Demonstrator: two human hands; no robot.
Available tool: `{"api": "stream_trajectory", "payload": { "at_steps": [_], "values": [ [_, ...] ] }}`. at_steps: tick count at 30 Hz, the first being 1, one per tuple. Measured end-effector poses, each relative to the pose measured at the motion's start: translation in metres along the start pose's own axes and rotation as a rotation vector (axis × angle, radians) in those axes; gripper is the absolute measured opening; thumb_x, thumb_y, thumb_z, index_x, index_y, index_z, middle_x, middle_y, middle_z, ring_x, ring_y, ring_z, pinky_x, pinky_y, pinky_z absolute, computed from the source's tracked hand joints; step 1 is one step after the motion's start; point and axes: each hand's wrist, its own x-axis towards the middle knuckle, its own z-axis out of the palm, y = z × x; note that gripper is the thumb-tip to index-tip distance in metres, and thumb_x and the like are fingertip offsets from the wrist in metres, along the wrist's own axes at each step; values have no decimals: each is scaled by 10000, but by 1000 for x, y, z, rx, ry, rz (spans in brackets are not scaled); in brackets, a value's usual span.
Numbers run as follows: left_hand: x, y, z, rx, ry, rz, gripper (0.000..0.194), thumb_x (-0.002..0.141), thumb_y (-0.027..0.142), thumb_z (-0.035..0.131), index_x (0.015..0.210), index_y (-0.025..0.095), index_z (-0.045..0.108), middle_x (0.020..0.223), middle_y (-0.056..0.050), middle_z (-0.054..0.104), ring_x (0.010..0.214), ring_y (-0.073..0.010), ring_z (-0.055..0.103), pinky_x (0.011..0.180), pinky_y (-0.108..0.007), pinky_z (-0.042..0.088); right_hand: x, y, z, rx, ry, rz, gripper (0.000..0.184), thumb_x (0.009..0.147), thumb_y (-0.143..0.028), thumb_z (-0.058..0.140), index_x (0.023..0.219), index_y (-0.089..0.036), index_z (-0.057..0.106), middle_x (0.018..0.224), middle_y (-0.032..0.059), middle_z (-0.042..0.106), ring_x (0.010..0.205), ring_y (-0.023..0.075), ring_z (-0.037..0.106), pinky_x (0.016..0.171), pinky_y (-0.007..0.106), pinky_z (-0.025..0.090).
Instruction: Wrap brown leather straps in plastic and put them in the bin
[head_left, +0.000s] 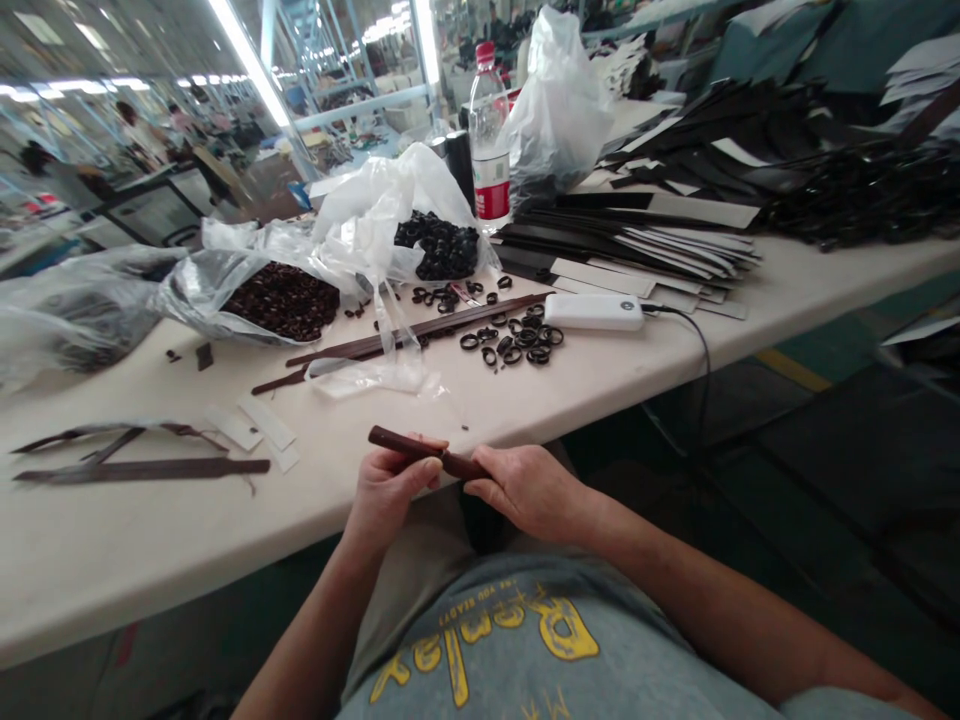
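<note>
Between my two hands is a dark brown leather strap [397, 441], held over my lap just off the table's front edge. My left hand [390, 490] pinches it with thumb and fingers, and its flat end sticks out to the upper left. Close beside it, my right hand [529, 490] grips the other part, with the fingers closed round it. A small band seems to sit on the strap at my left thumb, too small to make out. Black strap loops [512, 354] lie scattered on the table beyond my hands. More brown straps [450, 322] stretch across behind them.
A white power bank [592, 312] with a black cable [701, 345] lies at the right edge. Behind stand a bottle [491, 150], plastic bags [555, 100] of small parts and stacks of dark strips [660, 240]. Brown strips [150, 468] and white pieces [268, 422] lie on the left.
</note>
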Motion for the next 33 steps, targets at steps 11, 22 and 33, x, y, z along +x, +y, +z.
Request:
{"api": "stream_trajectory", "payload": {
  "at_steps": [11, 22, 33],
  "values": [
    [-3, -17, 17, -112, -21, -1, 340, 665, 400, 857, 916, 185, 777, 902, -75, 762, 833, -210, 692, 758, -304, 565, 9, 3, 1, 166, 183, -132, 190, 990, -326, 537, 971, -155, 617, 844, 76, 711, 740, 197, 655, 631, 269, 398],
    [-14, -28, 66, 11, -483, -174, 454, 718, 327, 816, 1107, 154, 657, 852, -57, 676, 763, -174, 615, 745, -288, 504, 32, -37, -56, 1157, 655, -339, 335, 960, -523, 548, 822, -223, 488, 578, -88, 424, 415, 66, 354, 399, 201, 305],
    [-16, 20, -13, 610, -491, -25, 322, 849, 238, 659, 1169, 232, 690, 1010, -54, 720, 910, -201, 652, 818, -287, 488, -13, 45, -85, 1229, 894, 27, 423, 791, -595, 714, 758, -231, 502, 566, -87, 398, 415, 73, 307, 425, 209, 322]
  ]
}}
